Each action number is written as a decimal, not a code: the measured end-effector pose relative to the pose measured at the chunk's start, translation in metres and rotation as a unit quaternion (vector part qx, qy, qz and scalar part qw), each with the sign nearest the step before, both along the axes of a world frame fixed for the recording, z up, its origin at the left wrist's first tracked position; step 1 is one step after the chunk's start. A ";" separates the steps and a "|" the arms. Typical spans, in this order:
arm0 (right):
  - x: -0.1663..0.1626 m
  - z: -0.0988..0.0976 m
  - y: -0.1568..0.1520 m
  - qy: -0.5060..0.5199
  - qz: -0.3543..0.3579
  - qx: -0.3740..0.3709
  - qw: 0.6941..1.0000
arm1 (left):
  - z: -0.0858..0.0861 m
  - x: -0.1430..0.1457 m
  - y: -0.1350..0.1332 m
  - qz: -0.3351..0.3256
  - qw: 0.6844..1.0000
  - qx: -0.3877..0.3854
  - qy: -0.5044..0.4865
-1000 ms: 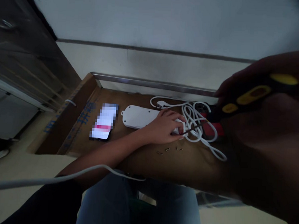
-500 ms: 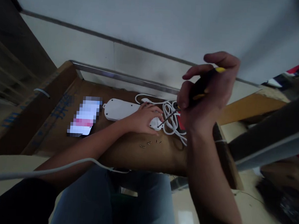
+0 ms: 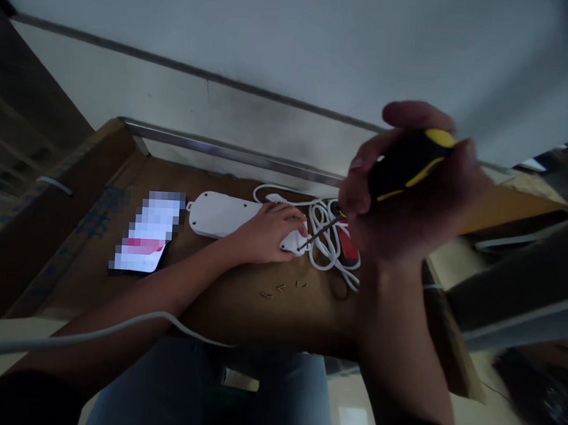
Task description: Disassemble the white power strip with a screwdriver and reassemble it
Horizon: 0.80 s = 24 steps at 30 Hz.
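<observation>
A white power strip (image 3: 220,214) lies face down on the cardboard, with dark screw holes showing on its back. My left hand (image 3: 268,234) is curled over its right part, gripping it and hiding some of it. In my right hand (image 3: 409,187) is a screwdriver (image 3: 405,165) with a black and yellow handle. Its thin shaft slants down to the left, and the tip meets a screw hole at the strip's right end. Several small screws (image 3: 280,288) lie loose just in front of the strip.
A coiled white cable (image 3: 327,240) lies right of the strip, beside a red and black object (image 3: 349,243). A lit phone (image 3: 147,234) rests at the left. Cardboard sides (image 3: 50,225) border the surface. Another white cable (image 3: 116,327) crosses over my left forearm.
My right hand has turned about the screwdriver, showing more of its handle. The screwdriver tip stays at the same end of the strip. The whole view has shifted slightly.
</observation>
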State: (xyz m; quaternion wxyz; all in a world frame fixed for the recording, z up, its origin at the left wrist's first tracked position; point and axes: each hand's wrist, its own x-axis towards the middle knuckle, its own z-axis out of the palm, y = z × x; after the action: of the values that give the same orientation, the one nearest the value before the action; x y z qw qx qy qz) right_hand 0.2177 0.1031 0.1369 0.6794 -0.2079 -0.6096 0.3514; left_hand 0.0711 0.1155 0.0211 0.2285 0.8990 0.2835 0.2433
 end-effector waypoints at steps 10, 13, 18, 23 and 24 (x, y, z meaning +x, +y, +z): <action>0.012 0.000 -0.011 0.066 0.006 0.002 0.998 | 0.005 0.003 -0.004 0.016 1.000 0.011 0.012; 0.015 -0.003 -0.010 0.051 0.043 -0.003 0.998 | 0.005 0.003 -0.003 0.012 1.000 0.011 0.013; 0.013 -0.006 -0.014 0.101 0.028 0.051 0.993 | 0.005 0.003 -0.002 0.027 0.999 0.008 0.027; 0.018 0.000 -0.015 0.059 -0.020 -0.049 0.997 | 0.011 0.001 0.002 0.019 0.997 -0.030 0.065; 0.018 0.001 -0.015 0.054 -0.021 -0.070 0.996 | 0.012 0.001 0.003 0.015 0.997 -0.036 0.070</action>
State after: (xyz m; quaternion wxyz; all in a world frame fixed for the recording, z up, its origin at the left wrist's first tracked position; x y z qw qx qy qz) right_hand 0.2358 0.0885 0.1380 0.7025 -0.2484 -0.5417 0.3891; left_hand 0.0718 0.1182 0.0329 0.2367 0.9007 0.3206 0.1728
